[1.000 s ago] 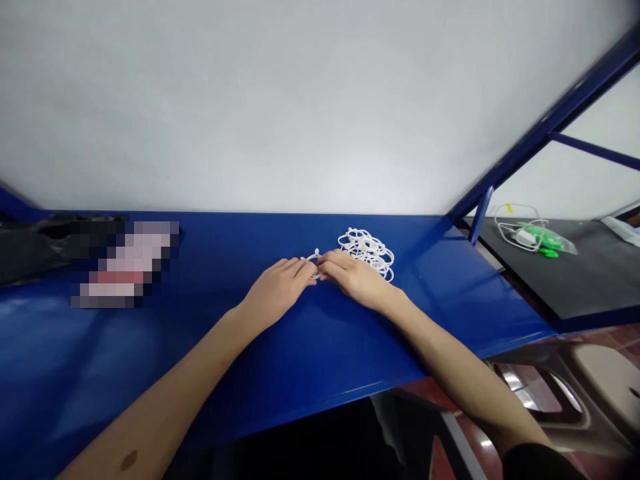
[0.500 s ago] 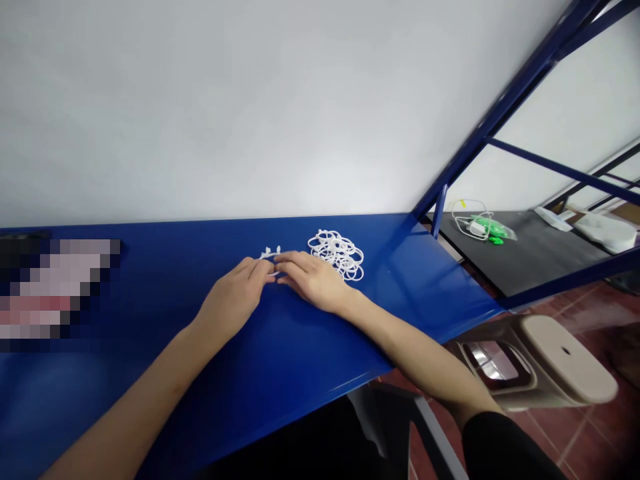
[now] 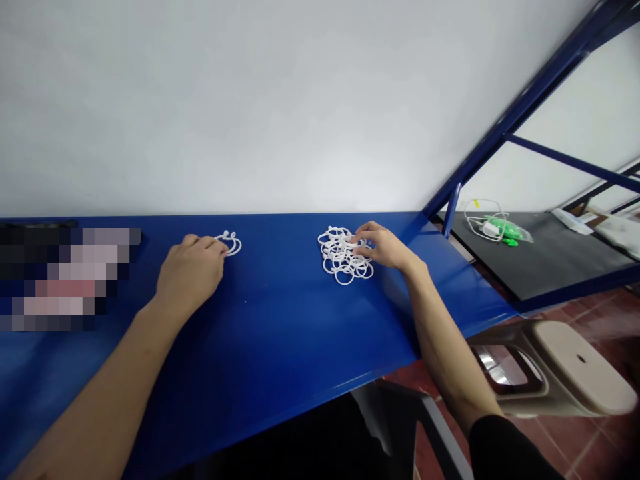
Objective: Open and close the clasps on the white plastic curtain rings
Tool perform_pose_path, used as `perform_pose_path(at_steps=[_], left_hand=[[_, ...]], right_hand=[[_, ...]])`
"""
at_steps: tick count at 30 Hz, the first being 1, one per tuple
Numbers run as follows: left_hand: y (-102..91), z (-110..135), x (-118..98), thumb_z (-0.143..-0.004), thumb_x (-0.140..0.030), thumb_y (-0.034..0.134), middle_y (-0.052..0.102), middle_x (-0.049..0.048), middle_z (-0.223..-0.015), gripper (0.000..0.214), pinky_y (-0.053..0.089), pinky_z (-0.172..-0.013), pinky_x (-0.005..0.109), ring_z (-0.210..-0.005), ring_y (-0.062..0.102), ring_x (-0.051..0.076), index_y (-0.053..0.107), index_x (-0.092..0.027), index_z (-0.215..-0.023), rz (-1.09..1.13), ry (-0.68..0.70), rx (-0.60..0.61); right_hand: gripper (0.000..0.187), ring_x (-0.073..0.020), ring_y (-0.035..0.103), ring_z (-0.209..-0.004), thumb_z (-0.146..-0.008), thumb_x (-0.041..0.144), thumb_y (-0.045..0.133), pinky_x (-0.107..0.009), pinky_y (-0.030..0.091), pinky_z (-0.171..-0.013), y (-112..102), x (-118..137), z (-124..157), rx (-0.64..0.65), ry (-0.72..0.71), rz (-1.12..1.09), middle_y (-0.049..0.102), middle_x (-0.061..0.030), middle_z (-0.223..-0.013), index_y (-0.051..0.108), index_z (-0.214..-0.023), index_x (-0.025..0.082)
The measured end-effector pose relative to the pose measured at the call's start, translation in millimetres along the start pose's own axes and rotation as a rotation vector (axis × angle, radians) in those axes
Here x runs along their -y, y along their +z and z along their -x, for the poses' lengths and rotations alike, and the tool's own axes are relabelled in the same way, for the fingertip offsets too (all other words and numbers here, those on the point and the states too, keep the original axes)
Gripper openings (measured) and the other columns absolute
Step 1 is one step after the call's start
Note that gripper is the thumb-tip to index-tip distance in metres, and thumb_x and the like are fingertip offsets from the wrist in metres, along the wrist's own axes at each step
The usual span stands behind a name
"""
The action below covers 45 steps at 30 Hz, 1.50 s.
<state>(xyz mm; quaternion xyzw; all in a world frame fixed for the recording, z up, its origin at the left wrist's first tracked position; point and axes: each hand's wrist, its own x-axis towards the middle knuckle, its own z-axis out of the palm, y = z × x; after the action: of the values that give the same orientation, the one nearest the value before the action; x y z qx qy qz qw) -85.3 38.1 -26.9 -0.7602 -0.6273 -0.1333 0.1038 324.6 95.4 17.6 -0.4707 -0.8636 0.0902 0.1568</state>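
Observation:
My left hand point(image 3: 193, 273) is closed, palm down, on white plastic curtain rings point(image 3: 236, 247) at the left middle of the blue table. The rings show past its fingertips, with small ball ends at the top; part of them is hidden under the fingers. A loose pile of similar white curtain rings point(image 3: 345, 267) lies farther right. Over the right side of that pile reaches my right hand point(image 3: 385, 245), thumb and fingers apart, fingertips touching or just above the top rings.
The blue table point(image 3: 280, 340) runs along a white wall point(image 3: 250, 107). At the left lies a pixelated item point(image 3: 75, 287). Blue frame bars point(image 3: 530, 87) rise at the right; beyond them a black table point(image 3: 530, 260) holds a white cable point(image 3: 487, 230) and a green bag. A beige stool point(image 3: 585, 367) stands below.
My hands have come apart from the middle. The left has moved left with curtain rings; the right has moved right to the pile. The view has shifted slightly.

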Motion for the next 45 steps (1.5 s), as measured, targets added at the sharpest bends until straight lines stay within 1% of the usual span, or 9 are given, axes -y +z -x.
perform_pose_path(at_steps=[6,10,13,19,25,29,34,41,45], left_hand=[[-3.1,-0.4,-0.5,-0.098,-0.029,0.032,0.068,0.0158,-0.113,0.040,0.052,-0.086,0.051,-0.108,0.057,0.036,0.066,-0.013,-0.113,-0.021,-0.011,-0.062],[-8.6,-1.7,-20.0,-0.098,-0.029,0.040,0.068,0.0150,-0.121,0.035,0.050,-0.096,0.050,-0.114,0.057,0.034,0.065,-0.015,-0.118,0.114,0.014,-0.134],[-12.6,2.5,-47.4,-0.100,-0.030,0.042,0.068,0.0109,-0.119,0.032,0.048,-0.104,0.047,-0.117,0.059,0.029,0.066,-0.019,-0.118,0.256,0.154,-0.137],[-17.6,12.9,-86.8,-0.103,-0.030,0.045,0.062,0.0119,-0.134,0.034,0.051,-0.102,0.043,-0.117,0.062,0.025,0.059,-0.021,-0.132,0.335,0.406,-0.200],[-13.9,10.8,-76.3,-0.101,-0.026,0.050,0.069,0.0082,-0.113,0.021,0.051,-0.082,0.039,-0.096,0.063,0.023,0.069,-0.019,-0.098,0.245,0.525,-0.099],[-12.3,10.4,-72.1,-0.098,-0.015,0.051,0.068,0.0068,-0.106,0.018,0.048,-0.077,0.037,-0.092,0.059,0.023,0.069,-0.020,-0.097,0.192,0.507,-0.021],[-17.0,12.0,-72.5,-0.096,-0.008,0.047,0.066,0.0071,-0.104,0.025,0.047,-0.077,0.037,-0.091,0.057,0.023,0.069,-0.020,-0.097,0.190,0.506,0.010],[-23.5,15.0,-77.9,-0.094,-0.032,0.065,0.065,0.0078,-0.105,0.017,0.045,-0.081,0.038,-0.095,0.056,0.025,0.069,-0.018,-0.101,0.157,0.540,0.012],[-23.8,14.8,-82.1,-0.094,-0.032,0.066,0.066,0.0066,-0.102,0.015,0.043,-0.080,0.037,-0.093,0.057,0.023,0.070,-0.018,-0.098,0.114,0.526,0.095]], right_hand=[[0.010,-0.0228,0.064,-0.103,-0.087,0.026,0.074,-0.043,0.052,-0.096,8.6,1.0,-5.4,-0.080,-0.032,0.021,0.062,-0.0096,-0.116,0.076,-0.094,0.019],[0.012,-0.0219,0.065,-0.097,-0.088,0.029,0.074,-0.041,0.054,-0.089,8.2,18.7,-5.7,-0.191,-0.097,0.000,0.062,-0.0104,-0.116,0.073,-0.092,0.018],[0.017,-0.0201,0.064,-0.093,-0.091,0.034,0.071,-0.039,0.055,-0.086,12.7,44.5,-4.2,-0.236,-0.198,-0.009,0.062,-0.0110,-0.117,0.070,-0.096,0.018],[0.022,-0.0196,0.062,-0.095,-0.098,0.039,0.060,-0.037,0.056,-0.085,34.7,98.2,1.0,-0.140,-0.414,-0.044,0.059,-0.0118,-0.117,0.068,-0.098,0.018],[0.032,-0.0208,0.062,-0.092,-0.095,0.045,0.062,-0.038,0.058,-0.082,59.9,117.7,1.8,-0.025,-0.394,-0.081,0.058,-0.0130,-0.112,0.066,-0.099,0.014],[0.028,-0.0179,0.065,-0.088,-0.095,0.039,0.065,-0.038,0.059,-0.086,64.3,117.4,2.7,0.079,-0.388,-0.207,0.055,-0.0129,-0.119,0.066,-0.105,0.013],[0.018,-0.0158,0.066,-0.091,-0.101,0.023,0.053,-0.035,0.059,-0.088,61.9,114.8,3.7,0.105,-0.419,-0.226,0.057,-0.0101,-0.121,0.068,-0.108,0.016],[0.025,-0.0192,0.064,-0.100,-0.104,0.023,0.047,-0.036,0.054,-0.091,53.1,106.6,-2.0,0.061,-0.510,-0.098,0.065,-0.0101,-0.118,0.071,-0.105,0.016],[0.025,-0.0194,0.062,-0.097,-0.104,0.027,0.048,-0.036,0.051,-0.089,57.2,104.1,-5.6,0.087,-0.548,-0.036,0.067,-0.0087,-0.115,0.071,-0.103,0.017]])
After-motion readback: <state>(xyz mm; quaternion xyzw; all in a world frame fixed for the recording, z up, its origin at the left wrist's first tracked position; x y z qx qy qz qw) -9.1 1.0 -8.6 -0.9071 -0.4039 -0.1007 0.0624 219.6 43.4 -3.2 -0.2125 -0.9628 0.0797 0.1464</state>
